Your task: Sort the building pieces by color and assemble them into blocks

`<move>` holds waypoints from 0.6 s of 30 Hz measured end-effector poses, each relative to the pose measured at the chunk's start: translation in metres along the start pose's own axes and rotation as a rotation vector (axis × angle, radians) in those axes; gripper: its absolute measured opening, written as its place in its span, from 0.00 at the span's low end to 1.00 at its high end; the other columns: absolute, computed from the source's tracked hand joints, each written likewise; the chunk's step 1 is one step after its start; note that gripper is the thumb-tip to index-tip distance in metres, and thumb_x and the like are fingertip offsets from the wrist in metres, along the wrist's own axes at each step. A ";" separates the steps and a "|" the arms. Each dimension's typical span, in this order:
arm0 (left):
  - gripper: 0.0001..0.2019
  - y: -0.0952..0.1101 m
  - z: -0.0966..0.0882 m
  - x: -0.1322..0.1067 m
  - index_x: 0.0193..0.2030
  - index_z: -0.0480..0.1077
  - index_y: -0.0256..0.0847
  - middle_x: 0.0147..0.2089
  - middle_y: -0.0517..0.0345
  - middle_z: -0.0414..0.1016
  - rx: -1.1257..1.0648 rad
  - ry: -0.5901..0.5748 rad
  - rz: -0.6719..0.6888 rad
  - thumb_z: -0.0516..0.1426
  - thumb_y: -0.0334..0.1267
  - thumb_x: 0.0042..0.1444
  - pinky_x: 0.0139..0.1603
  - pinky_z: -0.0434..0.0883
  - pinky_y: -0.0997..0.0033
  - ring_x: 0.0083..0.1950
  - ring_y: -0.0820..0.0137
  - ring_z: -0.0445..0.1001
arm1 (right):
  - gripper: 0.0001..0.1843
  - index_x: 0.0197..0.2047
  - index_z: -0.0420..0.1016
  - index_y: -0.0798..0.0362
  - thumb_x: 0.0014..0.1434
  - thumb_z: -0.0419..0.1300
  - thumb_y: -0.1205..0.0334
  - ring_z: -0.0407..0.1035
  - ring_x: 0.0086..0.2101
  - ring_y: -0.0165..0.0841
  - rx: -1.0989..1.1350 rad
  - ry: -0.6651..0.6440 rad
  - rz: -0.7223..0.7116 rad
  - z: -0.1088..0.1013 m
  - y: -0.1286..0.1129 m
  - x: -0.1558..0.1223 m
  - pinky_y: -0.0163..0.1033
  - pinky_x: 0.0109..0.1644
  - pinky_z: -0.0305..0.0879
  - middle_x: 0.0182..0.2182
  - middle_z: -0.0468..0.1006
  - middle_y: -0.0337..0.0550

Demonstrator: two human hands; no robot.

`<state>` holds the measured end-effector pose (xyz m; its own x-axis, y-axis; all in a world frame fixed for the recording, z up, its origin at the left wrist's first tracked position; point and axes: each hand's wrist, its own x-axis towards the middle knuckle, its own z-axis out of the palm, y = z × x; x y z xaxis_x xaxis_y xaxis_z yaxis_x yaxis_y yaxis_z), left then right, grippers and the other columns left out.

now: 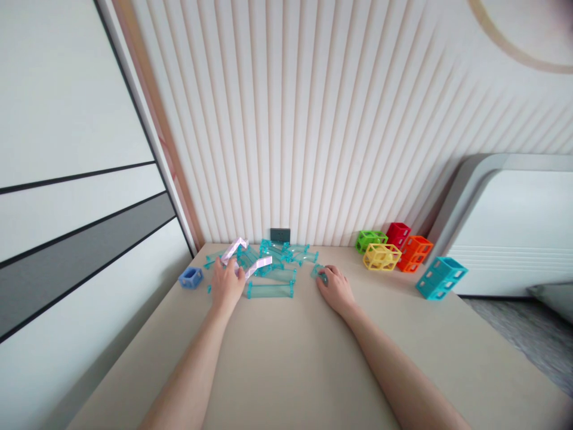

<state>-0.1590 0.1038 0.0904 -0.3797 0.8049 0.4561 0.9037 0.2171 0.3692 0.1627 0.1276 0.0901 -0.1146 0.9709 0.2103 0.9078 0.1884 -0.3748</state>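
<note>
My left hand [227, 285] is at the left side of a pile of clear teal track pieces [271, 291]. Its fingers are curled round pale pink angled pieces, one pointing up and away [234, 249], another reaching right over the pile [260, 264]. Whether these two are joined is hidden by the fingers. To the right of the pile, my right hand [335, 289] rests low on the table, fingers closed over a small clear teal piece [317, 272]. Most of that piece is covered by the hand.
A blue cube frame [191, 278] sits near the table's left edge. At the right stand green [370, 240], yellow [381, 257], red [398, 235], orange [415, 254] and teal [441, 279] block frames. Behind the pile, a dark socket [280, 235] is on the ribbed wall [308, 119].
</note>
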 end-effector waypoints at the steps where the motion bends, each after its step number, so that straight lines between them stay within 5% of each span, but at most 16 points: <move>1: 0.18 0.001 -0.001 0.000 0.58 0.72 0.39 0.65 0.34 0.63 0.004 -0.008 -0.007 0.55 0.38 0.62 0.58 0.70 0.48 0.67 0.46 0.64 | 0.13 0.50 0.76 0.51 0.65 0.56 0.60 0.69 0.54 0.42 -0.001 -0.002 -0.001 0.000 0.000 0.000 0.44 0.57 0.60 0.56 0.73 0.51; 10: 0.17 0.004 -0.010 0.000 0.56 0.72 0.37 0.67 0.32 0.61 0.017 0.082 0.026 0.52 0.38 0.63 0.58 0.69 0.48 0.67 0.46 0.64 | 0.13 0.50 0.76 0.51 0.65 0.55 0.59 0.69 0.54 0.43 -0.006 -0.002 -0.009 0.003 0.003 0.001 0.45 0.57 0.61 0.56 0.72 0.51; 15: 0.17 -0.014 -0.042 0.012 0.54 0.73 0.37 0.62 0.37 0.68 0.035 0.249 0.014 0.51 0.36 0.62 0.58 0.69 0.52 0.62 0.51 0.69 | 0.13 0.50 0.76 0.50 0.65 0.56 0.59 0.69 0.54 0.42 -0.007 0.004 -0.012 0.004 0.004 0.001 0.45 0.58 0.60 0.56 0.73 0.50; 18: 0.17 -0.036 -0.066 0.017 0.53 0.73 0.36 0.56 0.37 0.72 0.167 0.191 -0.003 0.50 0.38 0.62 0.55 0.70 0.51 0.57 0.49 0.71 | 0.13 0.50 0.76 0.50 0.65 0.56 0.59 0.69 0.54 0.43 -0.006 0.007 -0.016 0.005 0.004 0.002 0.45 0.58 0.60 0.56 0.73 0.50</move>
<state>-0.2105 0.0728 0.1384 -0.3988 0.6884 0.6059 0.9165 0.3208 0.2389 0.1639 0.1305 0.0848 -0.1262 0.9668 0.2220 0.9082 0.2027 -0.3661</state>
